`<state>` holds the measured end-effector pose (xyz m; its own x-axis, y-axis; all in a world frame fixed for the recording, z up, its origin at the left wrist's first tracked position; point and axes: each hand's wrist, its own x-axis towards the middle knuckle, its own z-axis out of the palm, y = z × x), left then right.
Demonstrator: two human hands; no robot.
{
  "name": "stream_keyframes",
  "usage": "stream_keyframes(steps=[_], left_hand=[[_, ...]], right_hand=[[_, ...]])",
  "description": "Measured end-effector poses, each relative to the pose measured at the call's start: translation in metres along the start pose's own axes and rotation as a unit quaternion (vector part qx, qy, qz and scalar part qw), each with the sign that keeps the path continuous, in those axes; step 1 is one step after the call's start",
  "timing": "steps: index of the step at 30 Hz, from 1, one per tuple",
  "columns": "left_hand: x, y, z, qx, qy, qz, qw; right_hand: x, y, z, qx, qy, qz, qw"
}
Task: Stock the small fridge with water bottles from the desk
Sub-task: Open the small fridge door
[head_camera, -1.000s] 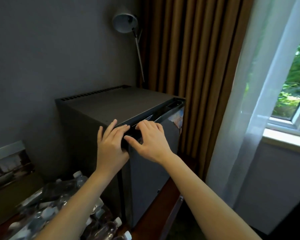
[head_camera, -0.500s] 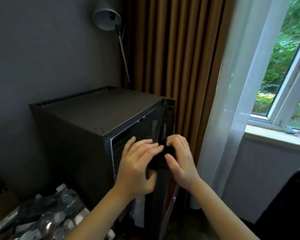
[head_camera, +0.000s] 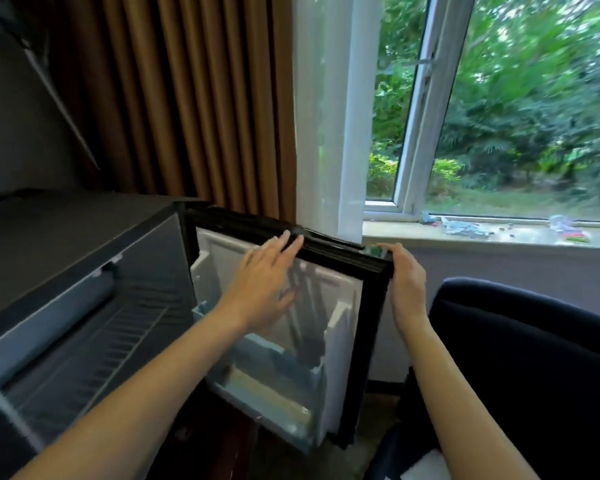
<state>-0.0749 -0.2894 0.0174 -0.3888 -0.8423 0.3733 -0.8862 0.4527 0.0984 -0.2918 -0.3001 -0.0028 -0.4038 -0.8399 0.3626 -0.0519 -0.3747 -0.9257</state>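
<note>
The small dark fridge [head_camera: 66, 237] stands open at the left, and its wire shelf [head_camera: 118, 334] holds nothing. Its door [head_camera: 371, 341] is swung out to the right, showing the white inner lining and clear door bins [head_camera: 274, 372]. My left hand [head_camera: 264, 282] lies with straight fingers against the top inner edge of the door. My right hand [head_camera: 407, 289] grips the door's outer top corner, fingers over the edge. No water bottles are in view.
A dark upholstered chair [head_camera: 534, 358] stands close to the right of the open door. Behind the fridge hang a brown curtain [head_camera: 187, 98] and a white sheer curtain [head_camera: 326, 116]. The window sill [head_camera: 465, 237] carries small clutter.
The fridge door has swung from barely ajar to wide open to the right, both hands following it. My view turned right, so the bottles at the lower left dropped out of sight.
</note>
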Motion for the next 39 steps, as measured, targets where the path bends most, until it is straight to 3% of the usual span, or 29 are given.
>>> stream_keyframes(steps=[2, 4, 12, 18, 30, 33, 39], left_hand=[[0.024, -0.008, 0.003, 0.051, -0.026, -0.029, 0.998], [0.044, -0.013, 0.01, 0.074, -0.035, -0.047, 0.996], [0.111, -0.004, 0.046, 0.115, 0.011, -0.095, 0.989], [0.155, -0.015, 0.066, 0.183, 0.04, -0.111, 0.976], [0.199, -0.043, 0.088, 0.207, 0.064, -0.157, 0.964], [0.2, -0.047, 0.09, 0.2, 0.037, -0.157, 0.967], [0.156, -0.059, 0.089, 0.149, 0.065, -0.18, 0.97]], right_hand=[[0.003, 0.008, -0.005, -0.046, 0.128, 0.008, 0.991], [-0.001, 0.023, -0.006, -0.066, 0.175, 0.016, 0.982], [0.057, 0.085, 0.016, -0.15, -0.057, 0.063, 0.985], [0.135, 0.118, 0.04, -0.171, -0.135, 0.1, 0.971], [0.206, 0.169, 0.093, -0.12, -0.181, 0.131, 0.967], [0.207, 0.171, 0.095, -0.115, -0.178, 0.14, 0.967], [0.148, 0.158, 0.107, -0.209, -0.045, 0.016, 0.977]])
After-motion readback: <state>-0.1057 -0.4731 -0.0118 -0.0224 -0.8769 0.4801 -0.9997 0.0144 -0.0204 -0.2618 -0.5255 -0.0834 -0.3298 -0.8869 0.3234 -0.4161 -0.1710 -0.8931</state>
